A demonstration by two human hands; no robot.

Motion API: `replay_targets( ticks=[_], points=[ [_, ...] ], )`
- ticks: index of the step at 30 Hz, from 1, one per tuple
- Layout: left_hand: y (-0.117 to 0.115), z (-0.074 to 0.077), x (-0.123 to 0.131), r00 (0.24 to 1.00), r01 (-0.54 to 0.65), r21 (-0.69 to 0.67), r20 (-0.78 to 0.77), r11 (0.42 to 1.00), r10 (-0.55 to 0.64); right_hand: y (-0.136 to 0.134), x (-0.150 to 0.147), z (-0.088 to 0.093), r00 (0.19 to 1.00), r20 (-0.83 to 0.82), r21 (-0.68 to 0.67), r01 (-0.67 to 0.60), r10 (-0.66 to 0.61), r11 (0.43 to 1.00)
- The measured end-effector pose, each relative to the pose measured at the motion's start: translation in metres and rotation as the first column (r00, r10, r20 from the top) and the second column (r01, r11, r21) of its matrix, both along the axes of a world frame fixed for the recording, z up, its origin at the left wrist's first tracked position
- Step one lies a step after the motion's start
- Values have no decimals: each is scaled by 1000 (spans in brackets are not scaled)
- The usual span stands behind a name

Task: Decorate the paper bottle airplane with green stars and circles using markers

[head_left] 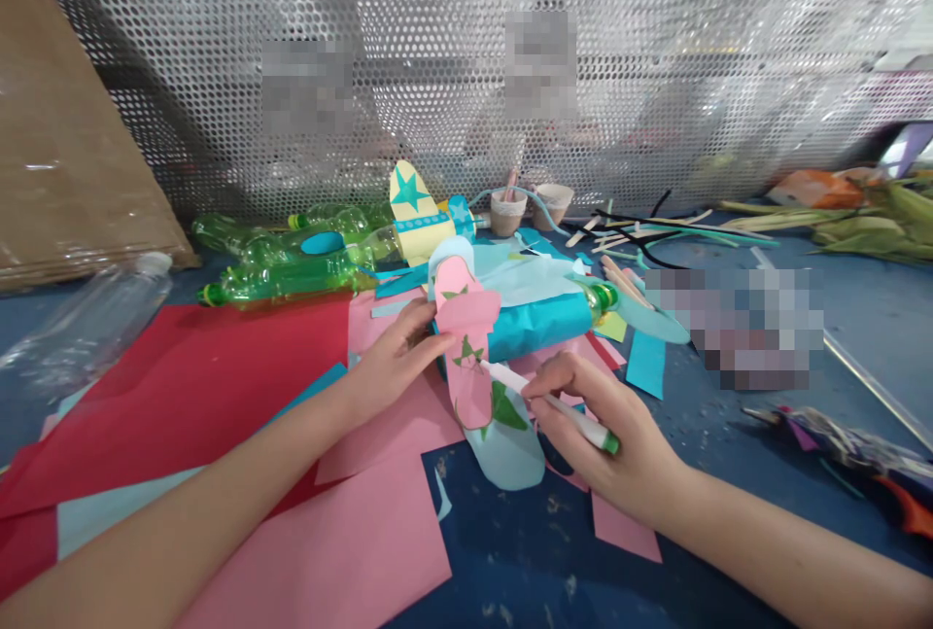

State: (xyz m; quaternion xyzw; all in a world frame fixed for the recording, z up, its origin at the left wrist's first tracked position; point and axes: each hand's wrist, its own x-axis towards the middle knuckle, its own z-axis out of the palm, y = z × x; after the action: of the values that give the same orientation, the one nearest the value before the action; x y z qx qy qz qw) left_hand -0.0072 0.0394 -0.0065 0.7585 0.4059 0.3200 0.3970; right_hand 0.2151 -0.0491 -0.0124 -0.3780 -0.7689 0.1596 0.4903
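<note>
My left hand (397, 362) is closed at the left edge of a pink paper cutout (473, 405), thumb in front and fingers partly hidden behind. Green stars are drawn on the cutout, one of them (467, 350) near its middle. Behind it lies a bottle wrapped in blue paper (543, 326), its green cap end pointing right. A light blue rounded paper piece (514, 464) with green star marks sticks out below. My right hand (612, 425) grips a white marker (510, 378) with a green end, its tip touching or very close to the pink paper beside that star.
Red (240, 357) and pink paper sheets (350, 541) spread across the left. Green plastic bottles (298, 287) lie behind them, near a yellow paper-covered bottle (419, 242). Two small cups (508, 213) stand by the perforated metal panel (437, 55). Sticks, wires and corn husks (867, 221) lie right.
</note>
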Motion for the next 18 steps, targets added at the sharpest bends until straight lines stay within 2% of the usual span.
replay_targets(
  ticks=[18],
  points=[
    [0,2,2,1000,-4,-12,14,1000,4,0,0,1,1000,-2,-16,8,-8,1000]
  ],
)
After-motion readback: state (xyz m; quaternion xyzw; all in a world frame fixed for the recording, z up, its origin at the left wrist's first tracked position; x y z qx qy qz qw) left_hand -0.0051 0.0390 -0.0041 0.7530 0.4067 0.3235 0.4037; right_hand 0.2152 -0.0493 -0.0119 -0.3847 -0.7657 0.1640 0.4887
